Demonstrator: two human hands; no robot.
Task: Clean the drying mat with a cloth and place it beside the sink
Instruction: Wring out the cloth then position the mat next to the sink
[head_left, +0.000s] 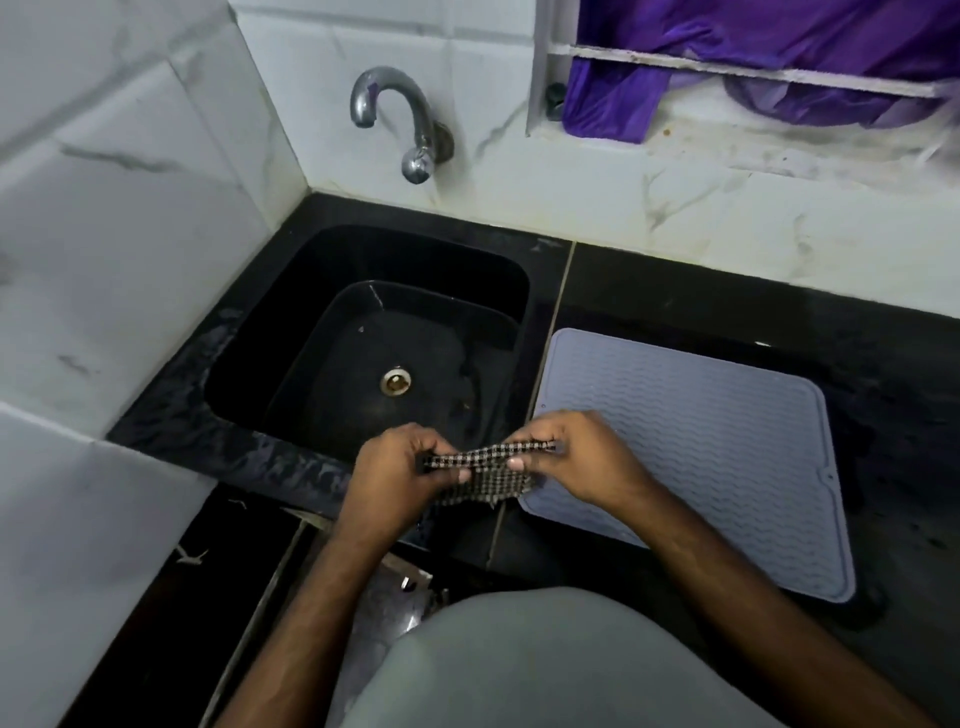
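Note:
A grey ribbed drying mat (727, 452) lies flat on the black counter, just right of the black sink (270, 332). A small black-and-white checked cloth (491, 470) is stretched between both hands over the counter's front edge, at the mat's near left corner. My left hand (400, 470) pinches the cloth's left end. My right hand (576, 460) pinches its right end and partly covers the mat's corner. The lower part of the cloth hangs loose between the hands.
A chrome tap (400, 119) sticks out of the marble-tiled wall above the sink. The sink drain (396, 382) shows in the wet basin. Purple fabric (753, 57) hangs in a window recess at the upper right. The black counter (779, 312) extends right.

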